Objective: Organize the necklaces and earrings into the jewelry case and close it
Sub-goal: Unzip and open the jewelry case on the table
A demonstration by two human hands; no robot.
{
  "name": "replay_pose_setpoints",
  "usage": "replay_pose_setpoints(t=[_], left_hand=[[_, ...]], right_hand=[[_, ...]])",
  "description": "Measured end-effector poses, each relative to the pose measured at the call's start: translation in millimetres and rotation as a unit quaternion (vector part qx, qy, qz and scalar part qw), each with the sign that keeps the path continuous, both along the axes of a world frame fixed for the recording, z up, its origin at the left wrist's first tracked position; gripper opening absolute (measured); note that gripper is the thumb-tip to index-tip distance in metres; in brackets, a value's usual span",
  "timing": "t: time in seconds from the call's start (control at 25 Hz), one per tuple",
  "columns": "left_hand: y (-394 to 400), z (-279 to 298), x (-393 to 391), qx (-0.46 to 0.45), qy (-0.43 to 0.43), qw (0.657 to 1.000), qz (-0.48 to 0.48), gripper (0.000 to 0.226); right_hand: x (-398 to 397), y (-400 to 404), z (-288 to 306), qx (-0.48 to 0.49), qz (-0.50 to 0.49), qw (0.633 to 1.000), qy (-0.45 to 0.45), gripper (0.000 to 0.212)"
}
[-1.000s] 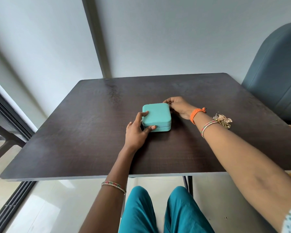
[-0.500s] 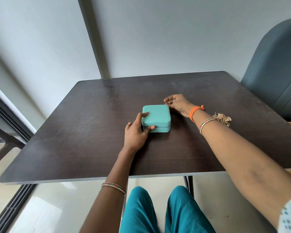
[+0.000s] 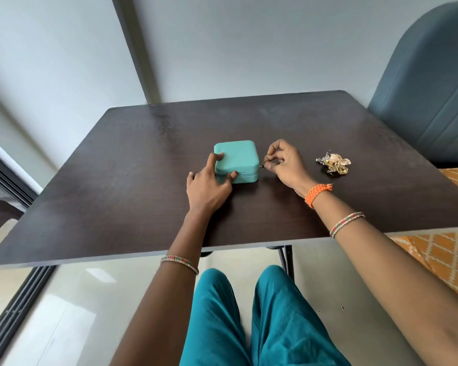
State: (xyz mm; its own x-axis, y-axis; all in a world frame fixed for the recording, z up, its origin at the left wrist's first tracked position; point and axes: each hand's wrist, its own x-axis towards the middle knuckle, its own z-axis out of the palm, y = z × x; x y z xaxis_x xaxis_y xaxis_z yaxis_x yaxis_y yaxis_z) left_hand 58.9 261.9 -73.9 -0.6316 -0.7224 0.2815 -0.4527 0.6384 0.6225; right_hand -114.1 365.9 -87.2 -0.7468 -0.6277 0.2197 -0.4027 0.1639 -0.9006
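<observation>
Jewelry case [image 3: 236, 161], a turquoise square box with rounded corners, sits shut near the middle of the dark table [image 3: 117, 186]. The person's left hand [image 3: 208, 184] comes at it from seven o'clock: the forefinger lies straight on the lid's near-left corner and the thumb presses the front wall by the zipper seam, so the hand is spread and steadying rather than wrapped round anything. At the case's three o'clock side the right hand [image 3: 284, 163] has its fingers curled, thumb and forefinger pinching the small metal zipper pull [image 3: 262, 166] at the box's right edge. Farther out at three o'clock, well apart from the case, a heap of gold jewelry [image 3: 335, 163] lies on the tabletop. A grey-blue chair [image 3: 428, 83] stands at two o'clock beyond the table.
</observation>
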Motion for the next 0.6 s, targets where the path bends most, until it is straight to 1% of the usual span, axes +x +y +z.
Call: replay_pose_setpoints(t=[0.12,0.24,0.36,0.52,0.6], left_hand=[[-0.3,-1.9,0.0,0.006,0.004,1.000,0.006,0.044],[-2.4,-4.5,0.0,0.002,0.004,1.000,0.016,0.044],[-5.9,-5.8,0.2,0.009,0.014,1.000,0.010,0.045],[-11.7,-9.2,2.4,0.041,0.023,0.999,-0.013,0.042],[-14.2,-9.7,4.4,0.044,0.028,0.998,-0.023,0.041]], right_hand=[[28.3,13.8,-0.6,-0.030,-0.037,0.999,0.006,0.038],[60.0,13.6,-3.5,-0.057,-0.106,0.992,0.028,0.038],[89.5,1.7,-8.7,-0.078,-0.130,0.987,0.048,0.033],[112.1,-15.8,-4.5,-0.039,-0.157,0.979,0.123,0.025],[117.5,-20.0,-1.5,-0.030,-0.139,0.980,0.142,0.025]])
